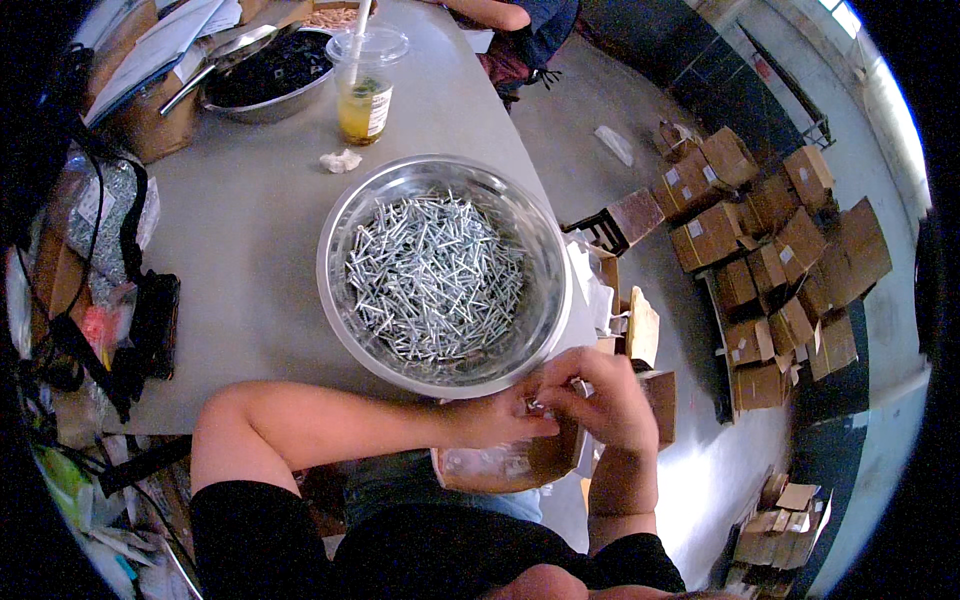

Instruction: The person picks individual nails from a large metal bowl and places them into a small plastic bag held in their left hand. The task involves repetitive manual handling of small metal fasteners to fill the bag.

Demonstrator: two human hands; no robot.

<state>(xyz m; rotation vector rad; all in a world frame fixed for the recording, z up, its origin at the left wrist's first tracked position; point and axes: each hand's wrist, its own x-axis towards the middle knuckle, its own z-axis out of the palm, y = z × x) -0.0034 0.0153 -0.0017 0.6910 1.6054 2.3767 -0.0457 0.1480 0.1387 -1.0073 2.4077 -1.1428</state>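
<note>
A wide steel bowl (335, 335) full of loose silvery screws (435, 280) stands at the table's near right edge. Just below its front rim my two hands come together. My left hand (497, 418) is closed, its forearm running across from the left. Close beside it, my right hand (612, 400) bends its fingers in a pinch. Small shiny bits show at the fingertips of both, but what they are is too small to tell. Beneath the hands an open cardboard box (557, 460) holds clear plastic bags (480, 462).
A lidded plastic cup (365, 105) with a straw and a crumpled tissue (341, 161) stand beyond the bowl. A pan of dark pieces (265, 85) sits far left. Bagged hardware (110, 215) lines the left edge. Cardboard boxes (735, 255) are stacked at right; another person's arm (490, 12) shows at the far end.
</note>
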